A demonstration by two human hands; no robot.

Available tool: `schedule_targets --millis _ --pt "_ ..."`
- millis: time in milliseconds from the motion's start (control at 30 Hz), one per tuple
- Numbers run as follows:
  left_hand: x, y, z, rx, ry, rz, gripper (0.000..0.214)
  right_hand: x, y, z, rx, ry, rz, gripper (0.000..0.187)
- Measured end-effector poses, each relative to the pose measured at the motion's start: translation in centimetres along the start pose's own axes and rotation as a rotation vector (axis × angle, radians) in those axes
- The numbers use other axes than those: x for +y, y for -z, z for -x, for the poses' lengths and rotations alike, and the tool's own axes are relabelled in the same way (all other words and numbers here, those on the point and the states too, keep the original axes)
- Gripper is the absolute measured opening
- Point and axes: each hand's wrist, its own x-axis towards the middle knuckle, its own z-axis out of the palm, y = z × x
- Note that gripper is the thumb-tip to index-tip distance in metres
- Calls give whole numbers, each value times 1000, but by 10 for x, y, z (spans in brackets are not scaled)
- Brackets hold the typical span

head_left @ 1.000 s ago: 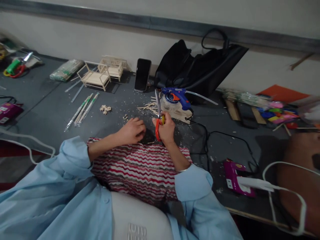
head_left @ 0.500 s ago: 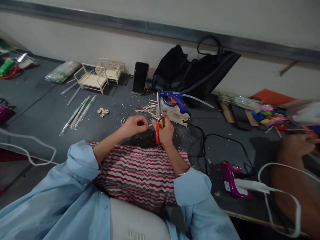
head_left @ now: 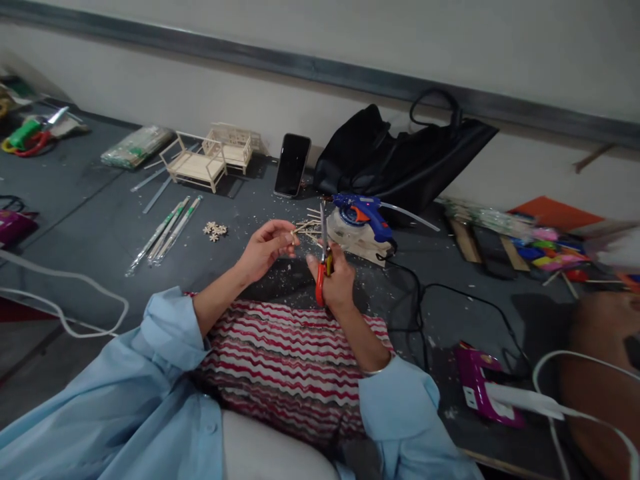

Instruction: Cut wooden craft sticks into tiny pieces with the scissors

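Observation:
My left hand (head_left: pixel 267 250) pinches a small pale wooden piece (head_left: pixel 293 236) between thumb and fingers; its exact shape is too small to make out. In my right hand (head_left: pixel 341 279) is a pair of scissors (head_left: pixel 324 230) with red and yellow on the handles, its blades pointing away from me and looking closed. Beyond the left fingertips lies a loose pile of thin wooden sticks (head_left: pixel 311 224). A blue glue gun (head_left: pixel 367 212) rests just past the scissors on a pale stand. Small wooden flower shapes (head_left: pixel 215 230) lie left of my left hand.
Miniature wooden furniture (head_left: pixel 197 170), a phone (head_left: pixel 293 165) and a black bag (head_left: pixel 380 157) stand along the wall. Packaged sticks (head_left: pixel 165 233) lie at left. A purple power strip (head_left: pixel 485 387) with cables sits at right, near another person's arm (head_left: pixel 595 373). A striped cushion (head_left: pixel 285 367) covers my lap.
My left hand has turned and lifted slightly away from the scissors, the small piece now upright at its fingertips. The right hand keeps the scissors. The whole view has shifted a little.

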Motion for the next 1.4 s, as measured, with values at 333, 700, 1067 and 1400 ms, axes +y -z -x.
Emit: schedule_targets --millis 333,700,1067,1400 --pt "-6 -2 2 0 38 161 29 -4 3 0 -78 24 124 46" --pt "-10 -9 2 129 38 186 32 -7 5 4 -138 136 366 52" --pt "-7 3 5 4 -19 -7 30 -7 6 4 -260 140 331 65" --pt "-8 3 8 -4 -80 -105 29 -5 4 3 -311 162 207 73"
